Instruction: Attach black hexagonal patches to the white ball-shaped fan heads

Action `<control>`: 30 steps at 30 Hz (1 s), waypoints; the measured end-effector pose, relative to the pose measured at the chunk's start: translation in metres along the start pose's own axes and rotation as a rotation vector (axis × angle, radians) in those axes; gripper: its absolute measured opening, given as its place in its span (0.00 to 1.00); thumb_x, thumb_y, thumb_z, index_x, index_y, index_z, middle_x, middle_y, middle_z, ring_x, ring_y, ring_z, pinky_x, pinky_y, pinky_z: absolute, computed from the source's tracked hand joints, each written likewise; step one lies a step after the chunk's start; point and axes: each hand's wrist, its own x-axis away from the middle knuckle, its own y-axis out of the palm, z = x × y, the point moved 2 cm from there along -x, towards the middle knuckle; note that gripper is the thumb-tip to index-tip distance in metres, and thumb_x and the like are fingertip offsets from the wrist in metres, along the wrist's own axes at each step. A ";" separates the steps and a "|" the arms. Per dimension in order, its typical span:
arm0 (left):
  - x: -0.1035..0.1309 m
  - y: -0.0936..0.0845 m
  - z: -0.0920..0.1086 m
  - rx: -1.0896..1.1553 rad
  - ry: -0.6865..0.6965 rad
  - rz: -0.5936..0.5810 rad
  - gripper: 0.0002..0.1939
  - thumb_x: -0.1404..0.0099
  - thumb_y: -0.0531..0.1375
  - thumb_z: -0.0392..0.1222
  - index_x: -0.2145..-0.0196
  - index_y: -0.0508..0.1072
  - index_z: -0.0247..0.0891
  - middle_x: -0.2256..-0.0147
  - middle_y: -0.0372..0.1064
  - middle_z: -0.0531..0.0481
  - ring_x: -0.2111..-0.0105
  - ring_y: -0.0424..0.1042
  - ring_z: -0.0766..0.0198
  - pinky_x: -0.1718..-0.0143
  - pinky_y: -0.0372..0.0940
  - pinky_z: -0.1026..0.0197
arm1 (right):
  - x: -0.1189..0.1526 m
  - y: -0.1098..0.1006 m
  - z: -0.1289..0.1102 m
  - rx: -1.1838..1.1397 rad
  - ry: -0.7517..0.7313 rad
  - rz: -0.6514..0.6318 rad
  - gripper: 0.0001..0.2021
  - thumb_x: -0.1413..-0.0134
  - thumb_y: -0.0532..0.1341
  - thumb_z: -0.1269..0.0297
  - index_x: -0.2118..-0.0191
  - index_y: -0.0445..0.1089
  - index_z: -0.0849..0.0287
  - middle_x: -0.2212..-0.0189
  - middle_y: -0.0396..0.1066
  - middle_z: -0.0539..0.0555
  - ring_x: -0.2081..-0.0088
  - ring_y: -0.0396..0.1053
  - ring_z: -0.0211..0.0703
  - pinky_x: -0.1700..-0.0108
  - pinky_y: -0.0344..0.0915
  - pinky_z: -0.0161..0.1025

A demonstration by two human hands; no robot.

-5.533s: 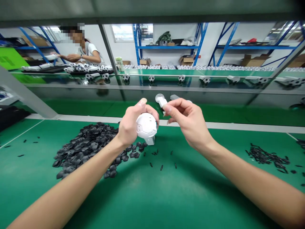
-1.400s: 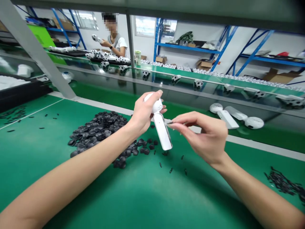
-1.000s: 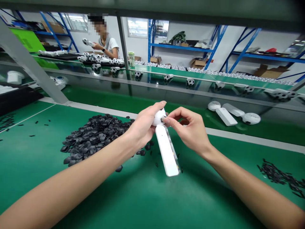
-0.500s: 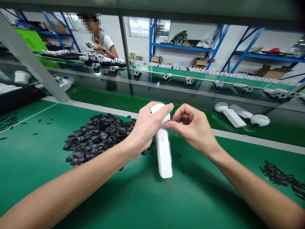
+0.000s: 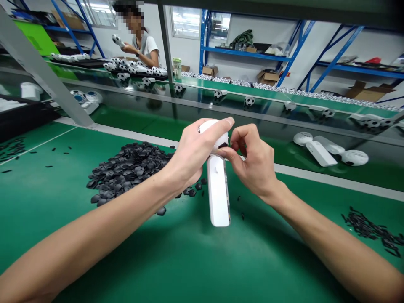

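My left hand (image 5: 189, 153) is closed around the round head of a white plastic handheld housing (image 5: 218, 193), its thumb over the top. The housing's long handle points down toward me, with a small peg near its upper end. A black plastic piece (image 5: 223, 145) shows at the lower right of the head. My right hand (image 5: 254, 162) is closed, fingers curled, its thumb tip against the head's lower edge by that piece; its grip is partly hidden. Left of the housing lies a heap of black pentagon pieces (image 5: 132, 170), partly behind my left forearm.
Small black strips (image 5: 369, 227) lie in a pile at right. White round-headed housings (image 5: 322, 152) rest beyond the table's pale edge. A line of football-patterned units (image 5: 249, 101) stands farther back. Across from me, a person (image 5: 148, 46) holds a similar unit. A slanted grey post (image 5: 47, 63) rises at left.
The view has tipped slightly downward. Both hands and the housing sit a little higher in the picture. The black piece at the head shows more clearly, and my right fingers have shifted slightly.
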 end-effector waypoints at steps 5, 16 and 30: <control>-0.011 -0.008 0.007 0.065 0.043 -0.041 0.15 0.33 0.74 0.49 0.64 0.74 0.39 0.69 0.70 0.50 0.71 0.71 0.64 0.73 0.68 0.62 | -0.013 -0.002 0.009 -0.203 0.098 -0.006 0.17 0.34 0.71 0.51 0.59 0.64 0.52 0.71 0.67 0.45 0.72 0.63 0.37 0.70 0.59 0.36; -0.067 -0.056 -0.021 -0.012 0.389 0.279 0.21 0.38 0.77 0.54 0.61 0.72 0.43 0.64 0.72 0.50 0.67 0.74 0.62 0.64 0.74 0.56 | 0.019 0.029 0.004 0.322 -0.068 -0.999 0.09 0.26 0.66 0.63 0.48 0.81 0.56 0.52 0.84 0.56 0.50 0.81 0.54 0.63 0.63 0.41; -0.058 -0.044 -0.036 -0.065 0.307 0.299 0.18 0.40 0.75 0.49 0.61 0.74 0.42 0.67 0.74 0.51 0.69 0.74 0.63 0.70 0.69 0.63 | 0.012 0.053 -0.034 0.519 -0.205 -1.092 0.14 0.36 0.59 0.85 0.58 0.81 0.66 0.62 0.82 0.68 0.61 0.82 0.55 0.69 0.64 0.40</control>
